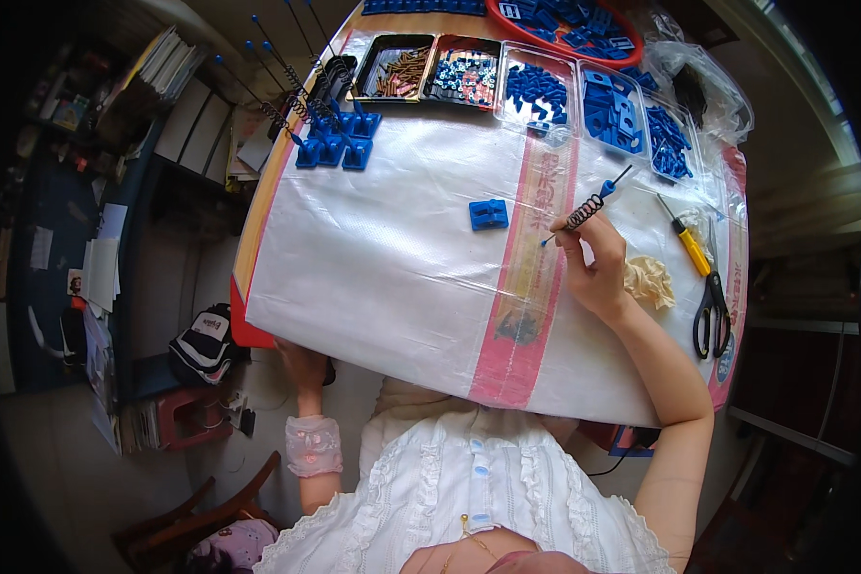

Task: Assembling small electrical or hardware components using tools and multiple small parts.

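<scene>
Above the right half of the table, my right hand (595, 270) pinches a black coil spring (584, 212) fitted on a thin rod. A blue plastic piece sits toward the rod's upper end, and a small blue tip pokes out below my fingers. Just left of that hand, a single square blue plastic base (488, 214) lies on the white sheet. My left hand (302, 362) is down at the table's near left edge, its fingers hidden there. At the far left stand several similar pieces: blue bases (330, 148) carrying springs and upright rods with blue tips.
Along the far side sit a tray of brass-coloured screws (400, 73), a tray of small metal parts (461, 75), clear boxes of blue parts (538, 94) and a red basin (631, 59). Crumpled cloth (649, 281), a yellow-handled screwdriver (691, 247) and black scissors (711, 316) lie right.
</scene>
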Tool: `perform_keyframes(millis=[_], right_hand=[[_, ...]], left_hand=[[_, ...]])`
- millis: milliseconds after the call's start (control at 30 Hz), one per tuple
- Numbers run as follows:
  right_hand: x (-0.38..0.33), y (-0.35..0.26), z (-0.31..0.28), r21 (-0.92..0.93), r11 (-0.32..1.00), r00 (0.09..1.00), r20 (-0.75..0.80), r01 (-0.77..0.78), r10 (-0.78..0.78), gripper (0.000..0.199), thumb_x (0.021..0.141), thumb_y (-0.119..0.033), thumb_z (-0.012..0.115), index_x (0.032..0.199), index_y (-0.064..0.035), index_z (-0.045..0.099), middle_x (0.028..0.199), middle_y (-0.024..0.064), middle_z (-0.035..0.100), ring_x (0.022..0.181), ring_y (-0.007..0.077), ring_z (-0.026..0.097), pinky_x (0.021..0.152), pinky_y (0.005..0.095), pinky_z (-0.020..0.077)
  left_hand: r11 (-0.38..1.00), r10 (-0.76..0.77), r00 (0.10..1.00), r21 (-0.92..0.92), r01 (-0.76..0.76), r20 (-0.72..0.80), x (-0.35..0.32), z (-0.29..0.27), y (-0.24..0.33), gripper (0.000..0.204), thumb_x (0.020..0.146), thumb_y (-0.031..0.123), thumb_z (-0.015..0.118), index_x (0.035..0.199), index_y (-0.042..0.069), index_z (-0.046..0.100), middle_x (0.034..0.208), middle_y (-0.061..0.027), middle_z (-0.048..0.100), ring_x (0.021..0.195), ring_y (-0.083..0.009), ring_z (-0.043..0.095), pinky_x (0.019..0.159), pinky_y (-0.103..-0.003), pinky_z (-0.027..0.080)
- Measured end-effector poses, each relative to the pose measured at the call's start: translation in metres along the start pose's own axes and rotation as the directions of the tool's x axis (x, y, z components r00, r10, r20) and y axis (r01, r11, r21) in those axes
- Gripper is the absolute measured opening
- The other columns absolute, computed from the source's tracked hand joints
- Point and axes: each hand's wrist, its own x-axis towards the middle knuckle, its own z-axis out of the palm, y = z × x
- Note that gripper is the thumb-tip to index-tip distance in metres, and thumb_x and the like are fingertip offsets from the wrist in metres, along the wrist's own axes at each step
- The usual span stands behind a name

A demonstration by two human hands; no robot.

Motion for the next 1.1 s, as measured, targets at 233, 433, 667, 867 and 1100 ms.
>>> perform_keyframes(millis=[233,433,667,867,1100], right_hand=[[-0.002,-0.003,-0.002,-0.009,1.0,1.0,-0.009,-0.022,0.022,0.021,0.084,0.017,0.064,0.098,0.0015,0.067,0.088,0.0135,0.065,0.078,0.03,0.065,0.068,0.0362,0.0509],[0.001,0.0,0.003,0.015,1.0,1.0,-0.002,0.007,-0.007,0.02,0.085,0.016,0.064,0.098,0.0017,0.067,0.088,0.0135,0.065,0.077,0.0293,0.064,0.067,0.0352,0.051],[-0.001,-0.001,-0.005,-0.032,0.999,1.0,-0.011,0.016,-0.016,0.019,0.083,0.017,0.066,0.097,0.0028,0.067,0.091,0.0155,0.067,0.08,0.0308,0.067,0.067,0.037,0.0531],[0.003,-0.001,-0.003,-0.012,0.999,1.0,0.0,0.031,-0.031,0.019,0.083,0.017,0.066,0.096,0.0025,0.067,0.089,0.0149,0.068,0.08,0.0305,0.067,0.065,0.0369,0.0524],[-0.002,0.002,-0.002,-0.043,0.999,1.0,-0.015,0.006,-0.006,0.021,0.082,0.016,0.065,0.095,0.0003,0.068,0.084,0.0128,0.066,0.075,0.0287,0.066,0.065,0.0364,0.051]], left_hand=[[0.998,0.009,0.985,0.054,-0.019,0.172,0.023,0.025,-0.082,0.076,0.085,0.029,0.082,0.142,-0.007,0.046,0.142,-0.036,0.052,0.129,-0.0573,0.051,0.108,-0.055,0.045],[0.665,-0.747,0.316,0.655,0.358,0.585,0.068,0.002,-0.147,0.057,0.093,0.036,0.074,0.14,0.008,0.059,0.147,-0.0192,0.058,0.134,-0.0393,0.058,0.108,-0.051,0.05],[0.63,-0.691,0.499,0.774,0.061,0.523,0.093,-0.067,-0.049,0.051,0.1,0.026,0.067,0.15,0.024,0.058,0.153,-0.0057,0.06,0.137,-0.026,0.06,0.111,-0.04,0.051],[0.54,-0.458,0.617,0.751,-0.379,0.64,0.1,-0.064,-0.046,0.061,0.098,0.03,0.067,0.156,0.024,0.051,0.16,-0.0016,0.053,0.14,-0.0248,0.058,0.113,-0.035,0.05],[0.77,-0.617,0.641,0.519,0.371,0.456,0.108,-0.054,-0.017,0.056,0.106,0.045,0.051,0.154,0.016,0.052,0.154,-0.006,0.06,0.136,-0.0255,0.06,0.106,-0.037,0.051]])
